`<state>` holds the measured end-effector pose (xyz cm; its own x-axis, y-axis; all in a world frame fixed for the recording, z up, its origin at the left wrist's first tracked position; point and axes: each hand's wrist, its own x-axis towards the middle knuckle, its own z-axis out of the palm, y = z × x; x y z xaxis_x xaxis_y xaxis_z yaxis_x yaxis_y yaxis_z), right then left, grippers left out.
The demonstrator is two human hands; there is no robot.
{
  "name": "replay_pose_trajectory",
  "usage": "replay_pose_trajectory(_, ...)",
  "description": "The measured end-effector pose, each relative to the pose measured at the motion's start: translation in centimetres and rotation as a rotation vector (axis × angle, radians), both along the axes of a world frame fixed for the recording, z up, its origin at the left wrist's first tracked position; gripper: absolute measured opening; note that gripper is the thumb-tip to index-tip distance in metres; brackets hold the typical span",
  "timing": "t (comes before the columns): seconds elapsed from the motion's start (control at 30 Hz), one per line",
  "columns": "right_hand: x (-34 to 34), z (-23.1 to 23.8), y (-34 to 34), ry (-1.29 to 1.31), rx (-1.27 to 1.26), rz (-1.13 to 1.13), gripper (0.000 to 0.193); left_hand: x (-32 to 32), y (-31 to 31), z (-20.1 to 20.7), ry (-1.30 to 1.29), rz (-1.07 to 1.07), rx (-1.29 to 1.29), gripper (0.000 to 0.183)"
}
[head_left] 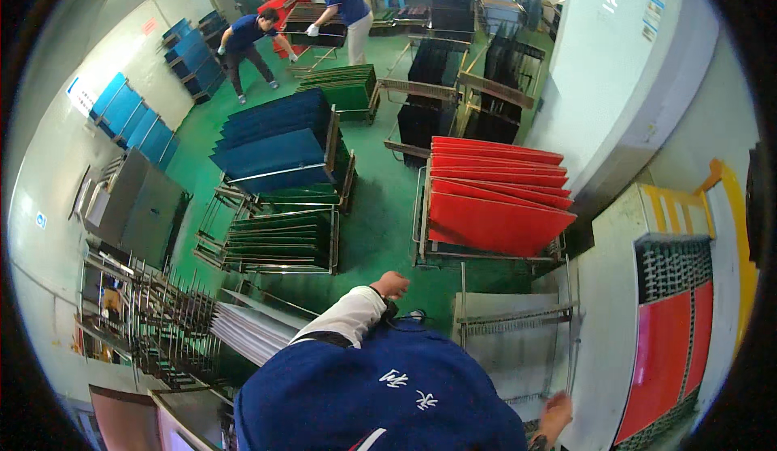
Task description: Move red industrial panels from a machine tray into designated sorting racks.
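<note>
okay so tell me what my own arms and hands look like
Your left hand is bare, with a white sleeve and a black item near the wrist, too unclear to name. Your right hand is bare too; a dark edge shows at its wrist, but any sleeve there is unclear.

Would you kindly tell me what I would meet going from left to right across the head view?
Light blue panels by the left wall, dark blue panels, left hand, red panels in the floor rack, red panels on the machine.
</note>
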<state>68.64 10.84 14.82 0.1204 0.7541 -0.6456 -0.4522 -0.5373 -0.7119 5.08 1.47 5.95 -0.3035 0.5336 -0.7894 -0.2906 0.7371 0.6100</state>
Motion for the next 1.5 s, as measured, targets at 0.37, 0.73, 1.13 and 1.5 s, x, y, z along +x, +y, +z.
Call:
replay_pose_trajectory(0.37, -5.9, -8.1, -8.2, -0.403, -0.485, 0.570, 0.025, 1.6, 14.7, 7.2, 0.003, -0.594, 0.252, 0.035)
replay_pose_trajectory(0.73, -8.0, -11.2, -18.6, -1.091, 0.649, 1.352, 0.022, 11.8, 21.7, 6.9, 0.466, -1.193, 0.292, 0.074)
replay_pose_trajectory(1.13, -18.6, -2.8, -19.2, -0.016, -0.509, 0.255, 0.055, 17.7, 21.1, 4.3, 0.194, -1.237, 0.364, 0.074)
replay_pose_trajectory(1.5, -26.9, -5.9, -9.9, -0.406, -0.235, 0.824, 0.051, 22.4, 18.9, 3.5, 0.353, -1.322, 0.493, 0.063)
